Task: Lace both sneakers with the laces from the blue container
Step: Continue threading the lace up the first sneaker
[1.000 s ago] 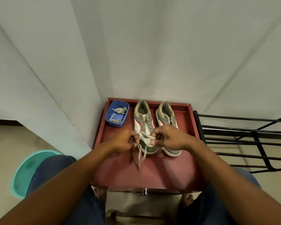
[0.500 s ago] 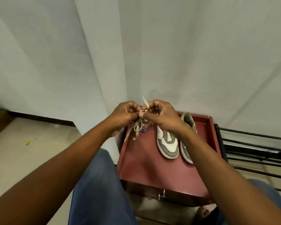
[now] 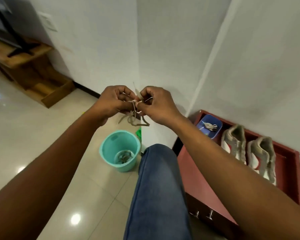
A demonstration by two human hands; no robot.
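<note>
Lace bundle point(image 3: 134, 110) hangs in front of me, off the table's point(image 3: 197, 179) left edge and above the bucket point(image 3: 119, 149) on the floor point(image 3: 42, 135). My left hand point(image 3: 113, 103) and right hand point(image 3: 156, 104) are both curled and pinching it at its tied middle, with loose ends dangling below. I judge this the step of freeing a lace before threading; another bundle lies in the container point(image 3: 209, 125) at the table's far left corner, with the sneakers point(image 3: 234, 144) just beside it. Next I need to work the tie off, find one end, and carry it over to a sneaker's lowest eyelets.

Red table point(image 3: 194, 172): sneakers point(image 3: 234, 144); blue container point(image 3: 201, 125) (laces point(image 3: 210, 126) inside)
</note>
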